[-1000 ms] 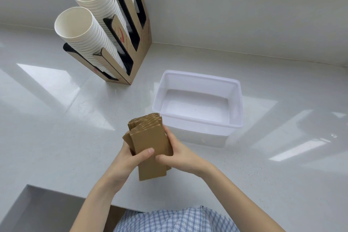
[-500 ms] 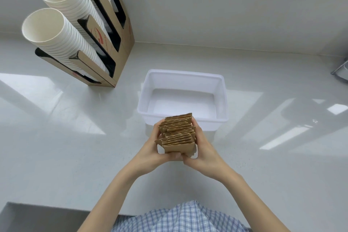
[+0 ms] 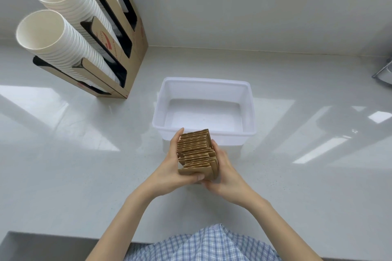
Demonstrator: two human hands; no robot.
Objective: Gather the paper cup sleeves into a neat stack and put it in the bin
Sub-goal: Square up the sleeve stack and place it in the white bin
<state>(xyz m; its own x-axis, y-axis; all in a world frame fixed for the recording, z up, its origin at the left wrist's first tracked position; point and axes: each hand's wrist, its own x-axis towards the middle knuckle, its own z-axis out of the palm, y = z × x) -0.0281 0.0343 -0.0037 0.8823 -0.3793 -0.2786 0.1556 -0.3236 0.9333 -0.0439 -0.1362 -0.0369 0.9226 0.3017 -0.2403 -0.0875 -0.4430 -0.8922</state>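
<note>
The stack of brown corrugated cup sleeves (image 3: 197, 152) is held on edge between both hands, just in front of the near wall of the white plastic bin (image 3: 250, 112) and above the counter (image 3: 84, 165). The far end of the stack overlaps the bin's near rim in this view; whether it touches the rim cannot be told. The left hand (image 3: 169, 167) presses against the stack's left side, fingers reaching up toward the far end and the thumb laid across the nearest sleeve. The right hand (image 3: 224, 167) presses against the right side, its thumb meeting the left thumb at the near bottom edge. Each grip is closed on the stack, the sleeves squeezed between the palms. The sleeves are not fully aligned: the nearer ones sit offset to the right of the farther ones, giving a stepped top edge. The bin's interior shows only its bare white floor. Left of the bin and farther back, well apart from it, a cardboard cup dispenser (image 3: 135, 53) leans with rows of nested white paper cups (image 3: 55, 34) projecting from it toward the camera. A blue checked garment (image 3: 201, 246) shows at the near edge of the counter, below the forearms.
</note>
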